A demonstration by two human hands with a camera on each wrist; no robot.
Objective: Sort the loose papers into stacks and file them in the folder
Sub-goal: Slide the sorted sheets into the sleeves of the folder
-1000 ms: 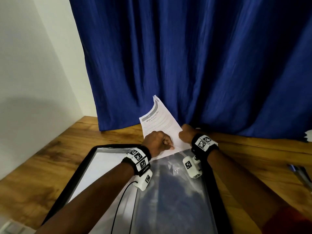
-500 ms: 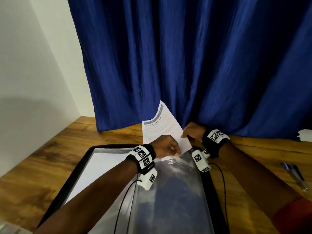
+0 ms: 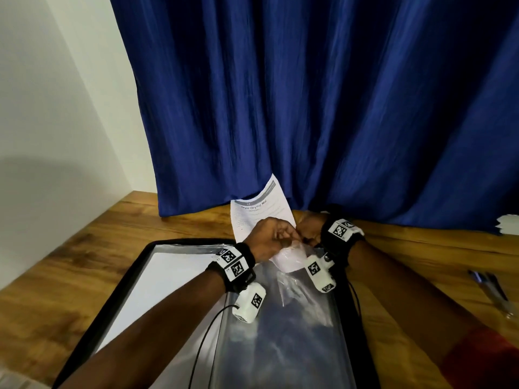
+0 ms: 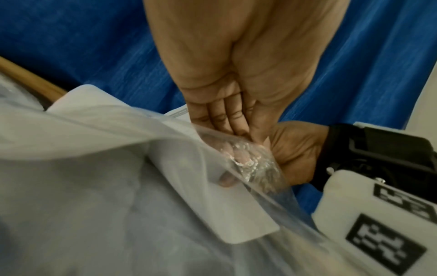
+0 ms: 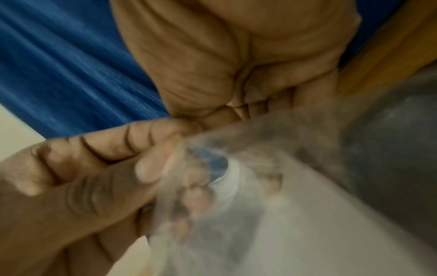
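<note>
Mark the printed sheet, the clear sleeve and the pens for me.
printed sheet (image 3: 259,210): head view, on its upper printed part, outside the pocket.
clear sleeve (image 3: 280,346): head view, on its glossy middle, right page of the folder.
pens (image 3: 491,290): head view, mid-barrel, on the table at right.

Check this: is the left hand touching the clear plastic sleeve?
Touching. The left wrist view shows the left hand with fingertips tucked under the clear plastic sleeve edge, over the paper.

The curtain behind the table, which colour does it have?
The curtain is deep blue, best seen in the head view.
</note>
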